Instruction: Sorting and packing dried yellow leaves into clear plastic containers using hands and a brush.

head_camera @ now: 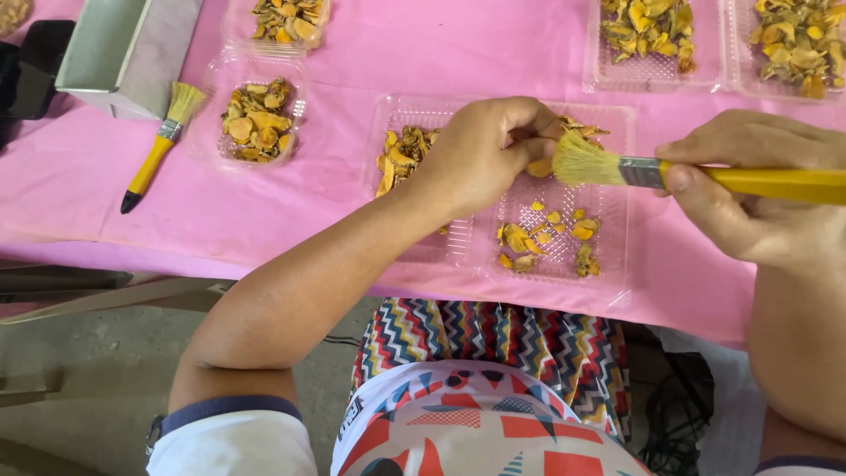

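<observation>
- Two hands work over an open clear plastic clamshell tray (pixel 608 264) on a pink tablecloth (pixel 441 53).
- Left hand (pixel 480 150): fingers pressed together, pinching a small yellow-orange dried piece (pixel 539 167) just above the tray's right half.
- Right hand (pixel 749 189): closed around the yellow handle of a paintbrush (pixel 705 176). The brush's long axis runs level, left to right — bristles point left and touch the pinched piece.
- The piece lies directly left of the bristle tips; the left hand is the nearer one, already holding it.
- Tray contents: the left half holds a heap of dried pieces (pixel 401 154), partly hidden by the left hand; the right half holds a few scattered pieces (pixel 542 238).
- Other trays: one tray (pixel 256 119) to the left and three along the far edge (pixel 652 35) — all hold similar dried pieces.
- A second paintbrush (pixel 159 145) lies unused beside the left tray, near a grey open box (pixel 123 53).
</observation>
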